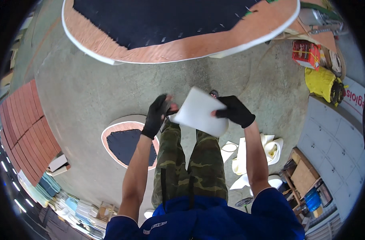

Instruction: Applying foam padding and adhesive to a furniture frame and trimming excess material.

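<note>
A white, flat foam-like piece point(200, 112) with a rounded lower corner is held up in front of my legs. My right hand point(235, 111), in a black fingerless glove, grips it by its right edge. At its left corner is my left hand point(160, 114), gloved the same way. Those fingers are smeared by motion, so whether they pinch the piece is unclear. Ahead of me stands a large rounded wooden frame point(150, 54) with black cloth stapled over its middle and a white padded rim. A smaller one like it point(128, 146) lies on the floor by my left forearm.
White and yellowish foam scraps point(242, 156) lie on the floor to my right. Farther right are grey lockers point(330, 136), a yellow sack point(324, 85) and a red box point(306, 54). Stacked reddish boards point(26, 128) stand at the left, and an air hose point(260, 66) runs across the concrete floor.
</note>
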`<state>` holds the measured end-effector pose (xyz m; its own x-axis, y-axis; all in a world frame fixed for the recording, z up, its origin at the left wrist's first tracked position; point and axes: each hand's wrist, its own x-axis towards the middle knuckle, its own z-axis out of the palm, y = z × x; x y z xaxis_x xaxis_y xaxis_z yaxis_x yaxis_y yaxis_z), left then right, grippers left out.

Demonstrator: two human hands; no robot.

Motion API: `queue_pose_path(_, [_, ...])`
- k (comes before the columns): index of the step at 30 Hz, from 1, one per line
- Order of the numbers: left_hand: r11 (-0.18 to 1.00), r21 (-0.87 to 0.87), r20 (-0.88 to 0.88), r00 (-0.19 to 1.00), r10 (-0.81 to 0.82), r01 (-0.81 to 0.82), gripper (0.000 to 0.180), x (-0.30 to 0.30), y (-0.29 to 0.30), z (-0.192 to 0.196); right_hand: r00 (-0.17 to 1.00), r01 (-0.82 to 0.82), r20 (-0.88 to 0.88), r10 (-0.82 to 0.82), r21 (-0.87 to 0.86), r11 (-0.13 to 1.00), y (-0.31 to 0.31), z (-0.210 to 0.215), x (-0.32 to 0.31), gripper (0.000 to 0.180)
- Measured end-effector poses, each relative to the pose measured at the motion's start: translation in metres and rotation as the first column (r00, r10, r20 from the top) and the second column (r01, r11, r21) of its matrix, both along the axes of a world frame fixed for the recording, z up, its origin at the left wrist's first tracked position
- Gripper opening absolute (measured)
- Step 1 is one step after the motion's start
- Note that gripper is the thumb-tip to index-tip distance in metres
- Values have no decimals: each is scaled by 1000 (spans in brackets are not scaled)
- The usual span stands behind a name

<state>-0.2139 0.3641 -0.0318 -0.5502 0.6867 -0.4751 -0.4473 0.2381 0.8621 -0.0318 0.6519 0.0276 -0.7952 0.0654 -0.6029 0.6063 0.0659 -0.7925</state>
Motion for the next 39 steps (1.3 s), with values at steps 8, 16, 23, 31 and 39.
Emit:
queue_pose_path(8, [367,-696,49,550,-834,618,29,181,-255,3,949,311,46,-311,17,950,-30,-39,-2,46])
queue_pose_path(16, [674,-317,305,745,-594,667,57,91,-208,1,953,-302,60,297,145,942,-52,-74,-61,64])
queue_pose_path(23, [886,-20,-847,463,-261,463,82,-65,-49,-80,730,-461,-509,456,125,879,-25,-102,-97,43])
queue_pose_path(31, [987,-151,-964,-227,-137,49,50,-60,18,-47,542,271,-807,235,432,860,8,-165,-70,43])
queue_pose_path(39, [992,-118,-951,-282,-128,-52,37,-7,64,55,212,629,-966,150,253,735,-6,-165,-91,44])
